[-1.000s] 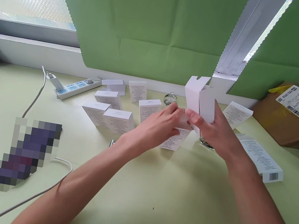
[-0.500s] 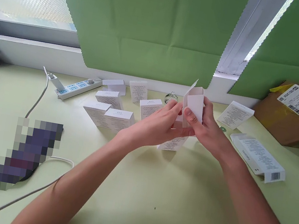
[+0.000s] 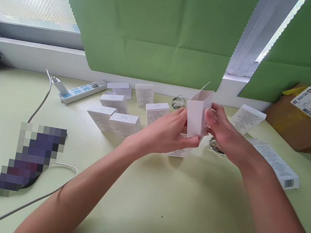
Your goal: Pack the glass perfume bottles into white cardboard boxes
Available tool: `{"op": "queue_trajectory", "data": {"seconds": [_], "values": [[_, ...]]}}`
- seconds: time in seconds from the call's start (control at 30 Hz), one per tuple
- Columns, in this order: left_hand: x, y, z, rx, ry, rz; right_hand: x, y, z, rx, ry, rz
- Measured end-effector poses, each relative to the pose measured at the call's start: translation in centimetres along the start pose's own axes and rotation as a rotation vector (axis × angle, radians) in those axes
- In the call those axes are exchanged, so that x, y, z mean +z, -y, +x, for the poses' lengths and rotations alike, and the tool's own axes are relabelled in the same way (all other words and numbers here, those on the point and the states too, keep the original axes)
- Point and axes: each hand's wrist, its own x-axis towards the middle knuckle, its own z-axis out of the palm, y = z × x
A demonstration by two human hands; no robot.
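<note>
A small white carton with its top flap raised is held upright above the table. My left hand grips it from the left, thumb across its lower front. On the carton's right side, my right hand has its thumb and fingers against the wall. Just under my right hand lies a round, shiny glass-like object, partly covered. A clear glass ornament stands behind my left hand. One printed white box is mostly hidden below the hands.
Several printed white boxes stand to the left. Another white box and a flat carton are at the right. A power strip, a white cable, a blurred-out dark object and a cardboard box flank the work area.
The carton has turned so a broad side faces me and its open top shows. My right hand has shifted right, and the round shiny object beneath it has come into view.
</note>
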Motion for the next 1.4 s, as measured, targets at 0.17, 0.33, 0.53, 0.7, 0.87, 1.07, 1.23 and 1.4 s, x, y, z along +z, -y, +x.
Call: {"op": "queue_trajectory", "data": {"seconds": [0.17, 0.33, 0.53, 0.7, 0.87, 1.07, 1.23, 1.4], "values": [[-0.7, 0.6, 0.2, 0.012, 0.038, -0.040, -1.8, -0.3, 0.1, -0.063, 0.092, 0.022], [-1.3, 1.4, 0.4, -0.001, 0.109, -0.121, -2.9, -1.4, 0.7, -0.085, 0.072, 0.010], [-1.7, 2.1, 0.6, -0.022, 0.113, -0.134, -2.7, -1.5, 0.8, -0.069, -0.015, 0.033], [-1.7, 2.7, 0.7, -0.027, 0.112, -0.173, -2.2, -1.7, 1.1, -0.068, -0.049, 0.022], [-1.6, 2.9, 0.7, -0.016, 0.107, -0.200, -2.3, -1.7, 1.1, -0.057, -0.095, 0.012], [-1.7, 3.1, 0.8, 0.046, 0.108, -0.212, -2.1, -1.0, 0.7, -0.103, -0.041, -0.011], [-1.8, 3.5, 0.9, 0.058, 0.098, -0.162, -2.1, -0.7, 0.4, -0.119, 0.007, -0.046], [-1.8, 3.9, 1.0, 0.071, 0.122, -0.155, -2.4, -0.7, 0.3, -0.110, 0.033, -0.064]]}}
